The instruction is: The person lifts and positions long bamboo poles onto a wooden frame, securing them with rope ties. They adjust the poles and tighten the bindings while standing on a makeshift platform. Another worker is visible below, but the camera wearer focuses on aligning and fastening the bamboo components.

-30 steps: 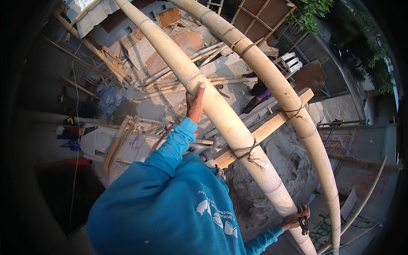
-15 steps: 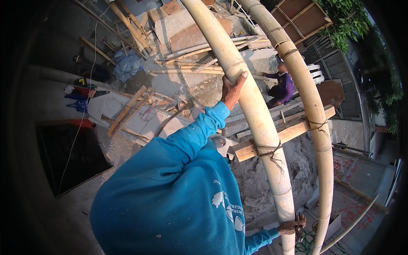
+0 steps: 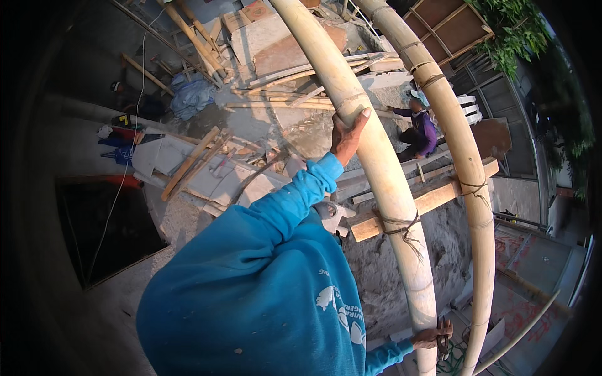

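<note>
A thick pale bamboo pole (image 3: 384, 160) runs from the top of the view down to the lower right. Against its left side my left hand (image 3: 350, 139) is closed, the thumb lying over the front and the fingers partly hidden behind. Lower on the same pole, my right hand (image 3: 427, 338) lies across it, fingers curled round a dark looped thing (image 3: 443, 346) whose kind is unclear. A second bamboo pole (image 3: 465, 147) stands alongside to the right. Dark ties bind both poles to a squared timber crosspiece (image 3: 433, 197).
Below, a person in purple (image 3: 424, 130) crouches beyond the crosspiece. Timber lengths (image 3: 291, 100), boards and rubble cover the ground. A dark rectangular opening (image 3: 103, 229) lies left, a blue sheet (image 3: 191, 97) farther up. Green foliage (image 3: 511, 34) hangs top right. A thin bent pole (image 3: 527, 329) crosses lower right.
The whole view shifts slightly right and down. Both hands keep their places on the pole. The person in purple below has moved their head a little.
</note>
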A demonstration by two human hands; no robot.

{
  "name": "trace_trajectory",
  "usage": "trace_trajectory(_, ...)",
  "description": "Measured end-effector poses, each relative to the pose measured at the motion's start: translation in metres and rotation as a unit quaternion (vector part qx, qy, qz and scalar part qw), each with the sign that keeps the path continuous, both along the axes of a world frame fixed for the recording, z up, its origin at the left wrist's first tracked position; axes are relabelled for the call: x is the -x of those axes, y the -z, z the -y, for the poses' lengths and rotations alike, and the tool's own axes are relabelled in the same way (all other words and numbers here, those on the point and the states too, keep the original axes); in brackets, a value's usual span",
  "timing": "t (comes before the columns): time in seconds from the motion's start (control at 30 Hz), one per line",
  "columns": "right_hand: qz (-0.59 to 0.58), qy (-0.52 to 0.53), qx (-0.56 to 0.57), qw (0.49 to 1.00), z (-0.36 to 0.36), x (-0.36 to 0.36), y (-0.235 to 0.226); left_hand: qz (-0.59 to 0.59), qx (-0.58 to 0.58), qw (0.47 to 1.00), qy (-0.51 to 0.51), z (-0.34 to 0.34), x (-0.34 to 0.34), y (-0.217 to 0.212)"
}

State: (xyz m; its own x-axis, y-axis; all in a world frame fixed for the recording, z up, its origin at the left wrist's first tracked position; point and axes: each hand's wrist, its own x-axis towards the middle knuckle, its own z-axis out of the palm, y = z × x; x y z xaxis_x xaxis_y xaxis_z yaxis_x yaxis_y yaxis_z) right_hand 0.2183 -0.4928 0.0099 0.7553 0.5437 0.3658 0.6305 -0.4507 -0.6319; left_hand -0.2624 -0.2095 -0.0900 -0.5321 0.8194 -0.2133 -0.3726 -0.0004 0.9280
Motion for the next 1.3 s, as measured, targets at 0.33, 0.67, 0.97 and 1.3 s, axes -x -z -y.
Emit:
trace_trajectory(0.33, -0.012, 0.011, -0.009, 1.0, -0.003, 0.001, -0.002, 0.033, 0.007, 0.999, 0.027, -0.003, 0.006, 0.013)
trace_trajectory(0.67, -0.01, 0.006, -0.012, 1.0, -0.004, 0.003, -0.001, 0.008, 0.013, 1.0, 0.002, 0.001, 0.002, -0.004)
trace_trajectory(0.97, -0.008, 0.004, -0.015, 1.0, -0.007, 0.013, -0.008, 0.019, -0.014, 1.0, -0.004, 0.0, -0.002, -0.006)
trace_trajectory(1.3, 0.004, -0.003, -0.005, 1.0, -0.006, 0.014, -0.007, 0.002, -0.014, 1.0, -0.009, 0.001, 0.003, 0.001)
